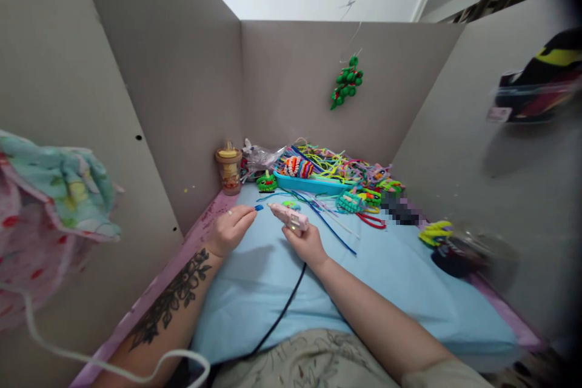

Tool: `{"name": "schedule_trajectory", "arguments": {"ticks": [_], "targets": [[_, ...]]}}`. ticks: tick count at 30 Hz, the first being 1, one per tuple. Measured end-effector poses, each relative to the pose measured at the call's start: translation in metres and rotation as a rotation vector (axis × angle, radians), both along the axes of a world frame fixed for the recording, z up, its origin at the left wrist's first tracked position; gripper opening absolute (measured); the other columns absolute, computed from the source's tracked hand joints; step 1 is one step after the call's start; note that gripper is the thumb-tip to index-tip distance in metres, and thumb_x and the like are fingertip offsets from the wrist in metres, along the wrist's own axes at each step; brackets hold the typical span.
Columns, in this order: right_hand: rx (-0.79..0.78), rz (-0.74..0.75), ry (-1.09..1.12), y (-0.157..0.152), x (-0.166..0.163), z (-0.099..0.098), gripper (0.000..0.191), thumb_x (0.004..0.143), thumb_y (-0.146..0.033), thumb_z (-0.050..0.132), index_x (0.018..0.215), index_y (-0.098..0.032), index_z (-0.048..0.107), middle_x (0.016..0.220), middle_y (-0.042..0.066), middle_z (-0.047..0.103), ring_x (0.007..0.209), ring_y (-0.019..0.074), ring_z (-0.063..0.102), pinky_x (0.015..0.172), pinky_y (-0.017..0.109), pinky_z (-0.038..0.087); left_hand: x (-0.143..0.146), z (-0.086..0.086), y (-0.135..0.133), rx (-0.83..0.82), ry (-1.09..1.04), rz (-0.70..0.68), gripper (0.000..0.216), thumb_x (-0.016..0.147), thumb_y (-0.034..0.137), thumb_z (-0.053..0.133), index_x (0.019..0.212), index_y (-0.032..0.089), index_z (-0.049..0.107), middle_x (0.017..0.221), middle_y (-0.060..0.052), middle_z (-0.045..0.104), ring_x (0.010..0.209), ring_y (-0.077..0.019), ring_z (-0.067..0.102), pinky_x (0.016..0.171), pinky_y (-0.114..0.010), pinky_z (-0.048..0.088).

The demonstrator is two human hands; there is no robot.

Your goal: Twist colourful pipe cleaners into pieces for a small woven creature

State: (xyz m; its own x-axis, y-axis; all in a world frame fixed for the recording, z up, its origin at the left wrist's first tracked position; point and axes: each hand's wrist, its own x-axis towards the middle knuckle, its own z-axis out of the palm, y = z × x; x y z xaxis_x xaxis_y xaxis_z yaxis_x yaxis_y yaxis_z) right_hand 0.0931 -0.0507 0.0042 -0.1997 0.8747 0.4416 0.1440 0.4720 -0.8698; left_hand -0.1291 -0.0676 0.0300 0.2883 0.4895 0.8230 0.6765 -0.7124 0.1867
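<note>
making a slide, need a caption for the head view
Right hand points a glue gun at a blue piece pinched in the left hand.

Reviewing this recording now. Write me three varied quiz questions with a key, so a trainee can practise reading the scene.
1. Which hand holds the pale pink gun-shaped tool, and what does the other hold?
2. True or false: the knobbly green-and-red ornament lies on the light blue cloth.
3. Which stands left of the bright blue plastic tray?
a) lime-yellow fuzzy bundle
b) brown-lidded cup
c) black-and-yellow pouch

Key:
1. The right hand; the left hand pinches a small blue piece.
2. False: it hangs in front of the grey back panel.
3. b
</note>
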Motion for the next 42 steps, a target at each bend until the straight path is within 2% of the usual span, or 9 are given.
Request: {"name": "schedule_trajectory", "arguments": {"ticks": [5, 7, 9, 12, 16, 24, 34, 38, 42], "targets": [[0.026, 0.006, 0.023, -0.003, 0.001, 0.005, 0.039, 0.074, -0.027, 0.057, 0.110, -0.016, 0.061, 0.115, 0.006, 0.060, 0.110, 0.0252, 0.054, 0.099, 0.042, 0.037, 0.011, 0.002, 0.000, -0.126, -0.217, 0.102, 0.013, 0.078, 0.025, 0.054, 0.083, 0.022, 0.066, 0.089, -0.006, 0.067, 0.087, -0.0159, 0.061, 0.083, -0.029, 0.047], [0.062, 0.083, 0.005, -0.006, 0.001, 0.008, 0.039, 0.076, -0.026, 0.055, 0.113, -0.018, 0.060, 0.118, 0.005, 0.058, 0.113, 0.0245, 0.052, 0.101, 0.041, 0.035, 0.021, 0.006, -0.001, -0.246, -0.366, 0.119, 0.012, 0.075, 0.025, 0.056, 0.079, 0.021, 0.066, 0.083, -0.005, 0.067, 0.081, -0.0158, 0.061, 0.078, -0.028, 0.047], [0.079, 0.140, -0.006, -0.007, 0.001, 0.009, 0.040, 0.077, -0.026, 0.054, 0.115, -0.019, 0.058, 0.121, 0.004, 0.057, 0.115, 0.0243, 0.050, 0.102, 0.041, 0.034, 0.029, 0.008, 0.000, -0.416, -0.531, 0.140, 0.010, 0.070, 0.026, 0.060, 0.073, 0.019, 0.066, 0.073, -0.004, 0.066, 0.069, -0.0152, 0.060, 0.067, -0.026, 0.047], [0.053, 0.091, -0.005, -0.005, 0.001, 0.006, 0.039, 0.075, -0.028, 0.056, 0.112, -0.017, 0.061, 0.115, 0.005, 0.061, 0.110, 0.0255, 0.053, 0.099, 0.041, 0.038, 0.035, 0.008, 0.004, -0.646, -0.726, 0.138, 0.012, 0.061, 0.025, 0.066, 0.068, 0.016, 0.065, 0.061, -0.002, 0.063, 0.056, -0.0133, 0.056, 0.054, -0.022, 0.043], [0.003, 0.003, -0.009, -0.001, 0.001, -0.002, 0.036, 0.073, -0.030, 0.058, 0.106, -0.017, 0.064, 0.106, 0.006, 0.065, 0.099, 0.0249, 0.059, 0.090, 0.038, 0.045, 0.036, 0.003, 0.009, -0.772, -0.889, 0.060, 0.017, 0.059, 0.026, 0.068, 0.069, 0.014, 0.064, 0.058, -0.002, 0.063, 0.056, -0.0127, 0.057, 0.054, -0.021, 0.042], [-0.058, -0.024, -0.026, 0.000, -0.001, -0.007, 0.033, 0.070, -0.032, 0.059, 0.098, -0.015, 0.066, 0.090, 0.005, 0.068, 0.086, 0.0227, 0.062, 0.077, 0.032, 0.049, 0.035, -0.004, 0.013, -0.788, -1.005, 0.008, 0.025, 0.056, 0.032, 0.070, 0.071, 0.012, 0.063, 0.059, -0.003, 0.063, 0.057, -0.0133, 0.058, 0.057, -0.023, 0.045], [-0.081, -0.047, -0.055, 0.000, -0.001, -0.006, 0.033, 0.070, -0.031, 0.059, 0.097, -0.015, 0.067, 0.089, 0.004, 0.068, 0.081, 0.0209, 0.062, 0.073, 0.030, 0.049, 0.036, 0.003, 0.008, -0.688, -0.845, 0.119, 0.016, 0.060, 0.027, 0.066, 0.068, 0.014, 0.065, 0.059, -0.002, 0.062, 0.054, -0.0118, 0.054, 0.052, -0.021, 0.039], [-0.076, -0.040, -0.062, 0.000, -0.001, -0.006, 0.033, 0.071, -0.032, 0.059, 0.098, -0.015, 0.067, 0.092, 0.004, 0.068, 0.085, 0.0221, 0.062, 0.077, 0.031, 0.049, 0.038, 0.006, 0.004, -0.650, -0.801, 0.157, 0.014, 0.060, 0.027, 0.066, 0.067, 0.015, 0.065, 0.057, -0.001, 0.061, 0.052, -0.0110, 0.051, 0.049, -0.021, 0.037], [-0.008, 0.040, -0.061, -0.001, 0.000, -0.003, 0.036, 0.073, -0.029, 0.056, 0.106, -0.016, 0.063, 0.104, 0.005, 0.066, 0.097, 0.0232, 0.060, 0.087, 0.033, 0.045, 0.038, 0.008, 0.003, -0.630, -0.777, 0.184, 0.013, 0.060, 0.027, 0.065, 0.066, 0.015, 0.065, 0.057, 0.000, 0.060, 0.052, -0.0113, 0.051, 0.050, -0.021, 0.038]]}}
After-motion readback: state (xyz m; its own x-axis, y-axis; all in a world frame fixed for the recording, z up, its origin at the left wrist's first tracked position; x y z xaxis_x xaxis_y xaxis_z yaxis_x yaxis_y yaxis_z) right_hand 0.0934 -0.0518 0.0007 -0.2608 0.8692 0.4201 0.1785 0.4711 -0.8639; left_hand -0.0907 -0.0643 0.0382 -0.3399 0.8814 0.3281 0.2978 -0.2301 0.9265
